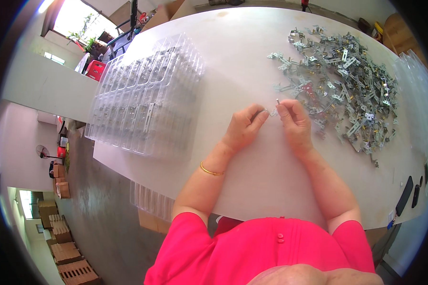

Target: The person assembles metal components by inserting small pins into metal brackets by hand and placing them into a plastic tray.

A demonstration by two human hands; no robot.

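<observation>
Above the middle of the white table [238, 61], my two hands are close together. My left hand [242, 127] is closed in a pinch, its fingertips at one side of a small shiny metal piece [272, 112]. Thumb and fingers of my right hand [296, 126] pinch a small metal part [277, 101] that sticks up past the thumb. Whether the two bits of metal are joined I cannot tell. Just right of my right hand spreads a heap of small metal brackets [352, 80]. To the left stands a stack of clear plastic compartment trays [142, 95] with metal parts in them.
Clear plastic sheets or trays [416, 71] lie at the table's right edge. A black phone-like object [404, 195] is near the front right corner. More clear trays [150, 199] sit below the table's left front edge. Cardboard boxes [66, 251] are on the floor at far left.
</observation>
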